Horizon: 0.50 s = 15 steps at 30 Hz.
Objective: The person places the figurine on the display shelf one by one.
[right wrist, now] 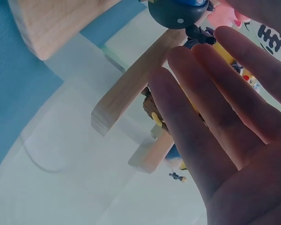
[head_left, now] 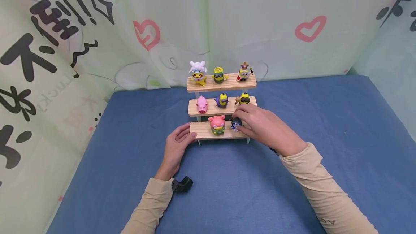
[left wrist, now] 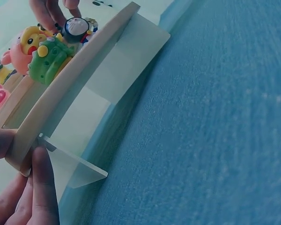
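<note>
A three-tier wooden display stand (head_left: pixel 202 130) holds small toy figurines. My left hand (head_left: pixel 176 148) grips the left end of the lowest board, thumb on top and fingers beneath, as the left wrist view shows. On that same board, toward the right, my right hand (head_left: pixel 264 127) pinches a small dark-headed figurine (head_left: pixel 236 123) between thumb and fingers. In the right wrist view this dark figurine (right wrist: pixel 175 14) appears at the top, beside the fingertips. Left of it sits a pink-hooded figurine with a green body (head_left: pixel 217 125). The dark figurine's base is partly hidden.
A pink pig (head_left: pixel 202 104), a purple-caped minion (head_left: pixel 222 100) and another minion (head_left: pixel 244 99) occupy the middle board. Up top are a white-hatted yellow figurine (head_left: pixel 198 73), a minion (head_left: pixel 219 75) and a crowned minion (head_left: pixel 243 72). Blue cloth (head_left: pixel 247 190) covers the table; a printed curtain (head_left: pixel 227 21) hangs behind.
</note>
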Available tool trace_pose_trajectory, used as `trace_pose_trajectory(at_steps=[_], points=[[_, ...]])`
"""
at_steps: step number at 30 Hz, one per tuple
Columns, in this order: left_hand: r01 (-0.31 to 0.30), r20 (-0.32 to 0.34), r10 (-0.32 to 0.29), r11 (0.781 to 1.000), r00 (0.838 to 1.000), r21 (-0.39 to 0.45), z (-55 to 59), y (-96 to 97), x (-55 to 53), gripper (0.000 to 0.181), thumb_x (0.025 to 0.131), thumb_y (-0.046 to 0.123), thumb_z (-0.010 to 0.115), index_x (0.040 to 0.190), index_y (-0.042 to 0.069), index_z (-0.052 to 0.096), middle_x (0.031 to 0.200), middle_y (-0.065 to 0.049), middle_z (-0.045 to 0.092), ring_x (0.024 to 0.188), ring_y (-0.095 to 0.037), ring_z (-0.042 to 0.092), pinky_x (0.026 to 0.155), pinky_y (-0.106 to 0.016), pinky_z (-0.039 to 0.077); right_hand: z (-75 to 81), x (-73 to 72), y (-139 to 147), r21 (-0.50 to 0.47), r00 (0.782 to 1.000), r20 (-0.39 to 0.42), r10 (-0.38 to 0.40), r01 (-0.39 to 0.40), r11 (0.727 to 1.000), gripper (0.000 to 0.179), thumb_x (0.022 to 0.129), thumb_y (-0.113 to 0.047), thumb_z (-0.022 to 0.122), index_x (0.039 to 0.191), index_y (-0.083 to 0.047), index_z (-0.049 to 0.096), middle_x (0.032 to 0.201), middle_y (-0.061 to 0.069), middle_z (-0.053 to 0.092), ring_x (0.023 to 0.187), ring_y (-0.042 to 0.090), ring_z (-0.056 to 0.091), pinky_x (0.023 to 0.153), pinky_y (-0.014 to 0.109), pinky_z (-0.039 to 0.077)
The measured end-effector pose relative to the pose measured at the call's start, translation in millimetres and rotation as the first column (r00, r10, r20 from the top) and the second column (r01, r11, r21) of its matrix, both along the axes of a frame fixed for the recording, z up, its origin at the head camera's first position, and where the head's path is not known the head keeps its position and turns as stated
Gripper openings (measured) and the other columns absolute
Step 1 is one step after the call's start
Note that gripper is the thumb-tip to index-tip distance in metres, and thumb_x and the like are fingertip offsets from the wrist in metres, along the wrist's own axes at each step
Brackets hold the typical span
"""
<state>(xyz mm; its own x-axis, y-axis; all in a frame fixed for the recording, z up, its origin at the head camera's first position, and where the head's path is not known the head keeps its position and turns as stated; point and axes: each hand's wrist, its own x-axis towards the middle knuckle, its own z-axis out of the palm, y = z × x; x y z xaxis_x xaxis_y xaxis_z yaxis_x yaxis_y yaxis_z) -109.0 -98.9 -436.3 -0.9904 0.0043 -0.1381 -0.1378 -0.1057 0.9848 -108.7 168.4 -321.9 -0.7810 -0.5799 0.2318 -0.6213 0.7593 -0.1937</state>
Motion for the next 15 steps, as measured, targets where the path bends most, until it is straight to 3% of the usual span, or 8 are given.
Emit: trace_pose_trajectory(at_steps=[6, 15], points=[[-0.017, 0.015, 0.017, 1.000, 1.000, -0.010, 1.2, -0.6, 0.1, 0.045, 0.090, 0.010, 0.073, 0.132, 0.005, 0.058, 0.127, -0.015, 0.064, 0.103, -0.017, 0.066, 0.086, -0.025, 0.059, 0.1, 2.6, 3.7, -0.018, 1.000, -0.016, 0.000, 0.000, 1.000, 0.032, 0.088, -0.021, 0.078, 0.114, -0.005, 0.069, 0.110, 0.006, 0.064, 0.096, 0.019, 0.062, 0.076, 0.038, 0.059], [-0.043, -0.030, 0.043, 0.999, 0.999, -0.027, 3.2, -6.8, 0.5, 0.043, 0.091, 0.008, 0.071, 0.132, 0.001, 0.060, 0.130, -0.015, 0.063, 0.114, -0.016, 0.063, 0.095, -0.019, 0.053, -1.4, 8.5, 13.6, -0.043, 0.998, -0.059, -0.002, -0.001, 0.999, 0.039, 0.086, -0.019, 0.080, 0.119, -0.006, 0.066, 0.114, 0.006, 0.063, 0.100, 0.020, 0.060, 0.077, 0.039, 0.059]])
